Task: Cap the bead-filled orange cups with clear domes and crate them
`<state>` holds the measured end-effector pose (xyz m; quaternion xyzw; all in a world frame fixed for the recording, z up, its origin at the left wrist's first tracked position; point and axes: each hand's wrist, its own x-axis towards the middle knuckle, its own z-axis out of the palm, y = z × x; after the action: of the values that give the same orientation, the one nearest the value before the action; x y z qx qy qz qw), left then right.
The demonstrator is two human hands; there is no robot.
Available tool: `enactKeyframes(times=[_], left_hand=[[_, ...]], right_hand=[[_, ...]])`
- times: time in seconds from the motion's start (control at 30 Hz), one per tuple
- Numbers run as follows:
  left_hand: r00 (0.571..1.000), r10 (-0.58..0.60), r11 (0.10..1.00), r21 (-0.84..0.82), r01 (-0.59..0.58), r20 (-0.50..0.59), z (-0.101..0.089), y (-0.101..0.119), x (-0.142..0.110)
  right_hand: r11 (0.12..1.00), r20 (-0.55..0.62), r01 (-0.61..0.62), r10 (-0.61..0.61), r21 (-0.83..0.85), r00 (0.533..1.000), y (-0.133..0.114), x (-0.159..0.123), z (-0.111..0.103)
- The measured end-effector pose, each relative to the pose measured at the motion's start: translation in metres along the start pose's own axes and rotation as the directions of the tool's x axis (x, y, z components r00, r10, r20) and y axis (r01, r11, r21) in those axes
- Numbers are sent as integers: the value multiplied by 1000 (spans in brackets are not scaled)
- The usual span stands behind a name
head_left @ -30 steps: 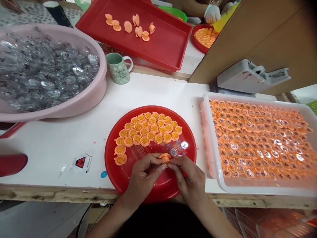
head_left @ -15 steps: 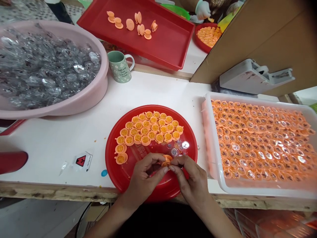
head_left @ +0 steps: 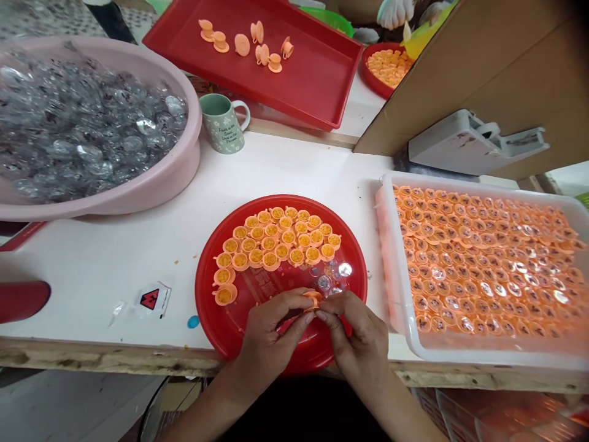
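Over the near part of a round red tray [head_left: 257, 205], both my hands pinch one small orange toy cup with a saucer [head_left: 313, 297]. My left hand [head_left: 271, 328] grips it from the left, thumb and forefinger closed. From the right, my right hand [head_left: 356, 331] holds the same cup between thumb and fingertips. Fingers cover much of the cup. Several similar orange cups with yellow bits inside [head_left: 281, 250] stand in curved rows on the tray's far half. Small clear round discs [head_left: 324, 283] lie just beyond my right hand.
A white bin [head_left: 400, 307] at right holds rows of orange cups with printed lids. At left sits a pink basin [head_left: 193, 123] of clear discs. A green mug [head_left: 224, 126], a red rectangular tray [head_left: 317, 80] and a tape dispenser [head_left: 460, 144] stand behind. A co-worker's gloved hand [head_left: 394, 13] shows beyond the cardboard [head_left: 442, 80].
The cup between my fingers has tilted and shifted slightly, with both hands still on it. At the back, the co-worker's gloved hand has moved up and right.
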<state>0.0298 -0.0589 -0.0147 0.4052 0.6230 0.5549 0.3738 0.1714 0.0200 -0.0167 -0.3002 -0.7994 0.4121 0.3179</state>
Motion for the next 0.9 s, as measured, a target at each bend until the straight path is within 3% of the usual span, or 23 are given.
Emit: enactKeyframes(times=[0.1,0.27,0.37,0.5,0.6,0.73,0.9], left_hand=[[999,27,999,45,-26,-32,1,2,0],[992,48,997,61,-41,-114,1,8,1],[993,29,997,78,-20,-113,3,9,-2],[996,1,997,77,6,-87,9,6,-5],[989,-68,997,-32,64,-132,15,3,0],[957,-284,933,-248,261,-58,19,6,3],[963,-223,974,4,226,-151,22,4,-3]], right_hand=[[1000,-8,20,-20,-10,1000,1,-1,3],[995,-20,-95,95,-3,995,-2,-1,5],[998,30,-27,29,-63,999,-5,-5,9],[995,-31,1,-5,-105,1000,-5,-9,17],[984,-65,-175,177,31,982,-2,-7,21],[910,-61,-363,381,202,922,3,-7,16],[952,-72,-303,300,-36,951,14,-15,19]])
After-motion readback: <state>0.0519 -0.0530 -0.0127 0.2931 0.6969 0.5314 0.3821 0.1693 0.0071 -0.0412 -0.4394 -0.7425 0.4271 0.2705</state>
